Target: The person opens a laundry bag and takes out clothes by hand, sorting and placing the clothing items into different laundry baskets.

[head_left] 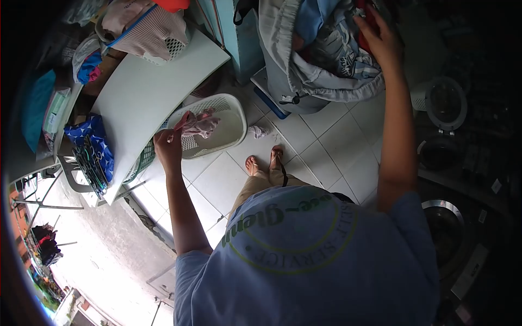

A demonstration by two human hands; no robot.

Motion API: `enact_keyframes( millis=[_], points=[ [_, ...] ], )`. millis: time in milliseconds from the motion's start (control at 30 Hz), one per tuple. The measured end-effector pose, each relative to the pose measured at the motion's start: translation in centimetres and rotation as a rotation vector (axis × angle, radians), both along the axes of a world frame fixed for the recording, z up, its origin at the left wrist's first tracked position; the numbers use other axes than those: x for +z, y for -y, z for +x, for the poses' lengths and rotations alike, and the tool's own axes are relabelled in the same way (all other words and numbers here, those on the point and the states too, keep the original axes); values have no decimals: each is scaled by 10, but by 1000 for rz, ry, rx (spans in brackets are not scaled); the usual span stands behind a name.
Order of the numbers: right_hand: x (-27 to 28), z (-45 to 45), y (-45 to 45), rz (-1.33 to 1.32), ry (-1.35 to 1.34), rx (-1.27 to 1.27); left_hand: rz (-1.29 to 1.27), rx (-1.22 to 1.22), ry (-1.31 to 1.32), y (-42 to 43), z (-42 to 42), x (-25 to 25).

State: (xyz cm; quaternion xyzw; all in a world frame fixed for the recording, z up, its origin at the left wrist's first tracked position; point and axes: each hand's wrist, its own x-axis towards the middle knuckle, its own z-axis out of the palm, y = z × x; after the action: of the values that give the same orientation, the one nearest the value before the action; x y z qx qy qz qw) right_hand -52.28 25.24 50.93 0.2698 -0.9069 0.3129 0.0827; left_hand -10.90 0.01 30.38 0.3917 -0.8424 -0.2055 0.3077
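My left hand (167, 145) is closed on a small pink garment (200, 124), pinching one end. The garment hangs above a white laundry basket (235, 138) on the floor, its lower part over the basket's inside. My right hand (381, 39) reaches into the mouth of a large grey drawstring bag (310, 102) filled with clothes. Its fingers are bent around a red cloth (371, 23) at the bag's edge. Blue, white and grey printed clothes (340, 51) lie inside the bag beside this hand.
A white tabletop (157, 81) curves along the left, bearing a basket covered with striped cloth (147, 32). A blue patterned bag (92, 138) with dark hangers stands at its near end. A small crumpled cloth (259, 131) lies on the tiles. Round-doored machines (446, 103) line the right.
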Motion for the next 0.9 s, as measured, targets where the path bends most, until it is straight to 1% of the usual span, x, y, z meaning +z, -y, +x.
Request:
enact_keyframes(
  millis=[33, 67, 133, 167, 200, 233, 267, 300, 333, 367, 400, 433, 467, 533, 567, 600, 633, 667, 767, 900],
  points=[
    [-5, -1, 0, -1, -131, 17, -62, -55, -25, 2, -1, 1],
    [-6, -5, -2, 5, -135, 14, -57, -58, -30, 3, -4, 1],
    [0, 3, 1, 127, -119, -82, 223, 49, -71, 1, -9, 8],
    [-4, 2, 0, 135, -121, -83, 246, 71, 50, 6, -8, 6],
    [-11, -4, -1, 121, -190, -71, 252, 74, 48, 10, -6, -3],
    [-18, -12, 0, 101, -259, -55, 278, -2, 38, 15, -5, -13],
    [-24, -20, -1, 100, -260, -47, 300, -76, 28, 19, -1, -22],
    [-30, -28, -5, 36, -305, 25, 281, -68, 24, 14, -2, -13],
    [-36, -37, -10, -29, -352, 94, 275, -65, 23, 16, 1, -15],
    [-40, -47, -14, -37, -266, 121, 346, -55, -66, 18, 3, -18],
    [-42, -46, -13, -45, -271, 126, 416, -44, -158, 20, 5, -17],
    [-43, -45, -12, 1, -311, 78, 494, -25, -150, 20, 9, -12],
    [-43, -45, -11, 48, -350, 29, 488, -20, -156, 22, 11, -9],
    [-39, -40, -9, 59, -319, 14, 848, 27, -387, 24, 16, -6],
    [-38, -37, -9, 95, -311, -19, 840, 30, -398, 26, 19, -5],
    [-36, -35, -8, 131, -301, -54, 888, 30, -404, 27, 23, 0],
    [-40, -39, -9, 85, -281, -34, 938, 29, -408, 28, 25, 4],
    [-44, -45, -10, 80, -286, -32, 919, 26, -408, 35, 27, -7],
    [-54, -63, -14, 111, -281, 3, 957, -16, -435, 40, 29, -13],
    [-47, -55, -11, 114, -248, -26, 1020, 13, -458, 25, 19, -2]
  ],
)
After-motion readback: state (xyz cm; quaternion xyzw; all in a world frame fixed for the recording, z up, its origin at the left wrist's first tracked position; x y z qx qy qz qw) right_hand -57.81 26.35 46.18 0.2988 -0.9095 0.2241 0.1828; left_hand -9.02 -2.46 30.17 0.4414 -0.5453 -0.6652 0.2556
